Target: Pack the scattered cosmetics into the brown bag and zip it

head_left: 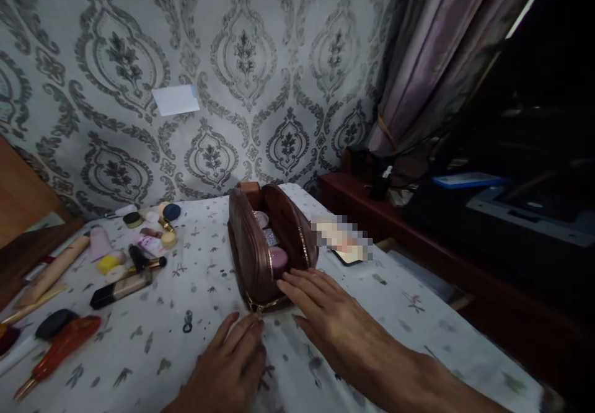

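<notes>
A brown zip pouch (253,248) stands open on the patterned white cloth (195,301), with small pink and white cosmetic items (274,253) inside. My right hand (325,310) lies flat with fingers stretched out, its fingertips touching the pouch's near right side. My left hand (230,360) rests on the cloth just in front of the pouch's near end, fingers loosely apart, and I see nothing in it.
Several cosmetics (139,245) lie scattered at the left: tubes, small jars, a dark flat case (118,289) and an orange-red tool (58,351). A small flat object (346,248) lies right of the pouch. A dark wooden ledge (418,239) and curtain (437,59) stand at the right.
</notes>
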Available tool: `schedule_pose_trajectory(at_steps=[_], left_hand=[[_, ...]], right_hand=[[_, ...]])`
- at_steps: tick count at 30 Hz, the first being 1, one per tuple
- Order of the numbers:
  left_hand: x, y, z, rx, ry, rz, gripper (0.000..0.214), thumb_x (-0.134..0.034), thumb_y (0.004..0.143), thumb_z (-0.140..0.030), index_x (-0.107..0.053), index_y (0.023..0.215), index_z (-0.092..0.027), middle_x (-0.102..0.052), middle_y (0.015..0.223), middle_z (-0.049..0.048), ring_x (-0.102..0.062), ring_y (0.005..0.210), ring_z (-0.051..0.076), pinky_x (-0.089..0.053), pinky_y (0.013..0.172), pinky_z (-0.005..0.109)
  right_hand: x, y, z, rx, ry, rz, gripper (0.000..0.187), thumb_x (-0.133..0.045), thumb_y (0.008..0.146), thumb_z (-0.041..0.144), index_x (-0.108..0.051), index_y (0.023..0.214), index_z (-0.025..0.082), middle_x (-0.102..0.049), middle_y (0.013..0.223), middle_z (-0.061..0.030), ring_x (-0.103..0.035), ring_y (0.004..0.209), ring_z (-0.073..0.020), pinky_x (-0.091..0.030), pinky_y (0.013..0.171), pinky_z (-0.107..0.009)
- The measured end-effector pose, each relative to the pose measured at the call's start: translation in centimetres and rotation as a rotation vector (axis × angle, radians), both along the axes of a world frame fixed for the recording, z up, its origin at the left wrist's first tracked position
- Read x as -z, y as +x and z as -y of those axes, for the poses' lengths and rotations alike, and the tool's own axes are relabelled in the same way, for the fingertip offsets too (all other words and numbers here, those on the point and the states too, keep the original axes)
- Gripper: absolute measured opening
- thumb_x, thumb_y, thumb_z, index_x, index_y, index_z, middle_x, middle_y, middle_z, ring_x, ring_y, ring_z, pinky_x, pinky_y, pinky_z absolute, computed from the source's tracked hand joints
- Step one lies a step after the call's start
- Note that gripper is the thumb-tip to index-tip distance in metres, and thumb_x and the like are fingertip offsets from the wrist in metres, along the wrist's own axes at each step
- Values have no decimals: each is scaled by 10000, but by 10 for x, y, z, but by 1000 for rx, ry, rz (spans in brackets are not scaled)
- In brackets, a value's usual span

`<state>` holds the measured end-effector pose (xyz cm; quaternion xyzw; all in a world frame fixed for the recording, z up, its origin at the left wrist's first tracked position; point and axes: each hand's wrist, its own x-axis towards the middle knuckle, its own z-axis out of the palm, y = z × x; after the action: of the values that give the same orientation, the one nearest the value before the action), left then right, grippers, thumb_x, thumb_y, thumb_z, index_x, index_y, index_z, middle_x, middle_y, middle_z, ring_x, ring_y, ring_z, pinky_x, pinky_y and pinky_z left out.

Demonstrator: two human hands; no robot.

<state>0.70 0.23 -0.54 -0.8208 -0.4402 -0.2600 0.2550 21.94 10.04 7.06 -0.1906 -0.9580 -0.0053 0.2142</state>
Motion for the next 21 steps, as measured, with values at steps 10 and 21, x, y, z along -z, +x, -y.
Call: schedule_pose_trajectory(at_steps=[10, 21], left_hand=[[-1, -22, 14, -77, -206, -61, 115, -557, 933, -210, -647, 971, -151, -676, 1131, 85, -571, 1136, 221, -408, 1041, 388], [0, -73, 23, -58, -520, 332, 234, -593, 874, -184, -606, 1105, -152, -657, 1158, 109, -575, 1108, 207, -455, 988, 331]], right_hand=[[11, -31, -3, -39, 147, -400, 313, -512, 900, 159, -657, 1164, 242, -706, 1163, -110, -654, 1099, -309, -529, 952, -536], [36, -107, 64, -376, -427, -346, 293, -448, 877, 100, -679, 981, 247, -751, 889, -64, -720, 822, -209, -598, 725, -303]])
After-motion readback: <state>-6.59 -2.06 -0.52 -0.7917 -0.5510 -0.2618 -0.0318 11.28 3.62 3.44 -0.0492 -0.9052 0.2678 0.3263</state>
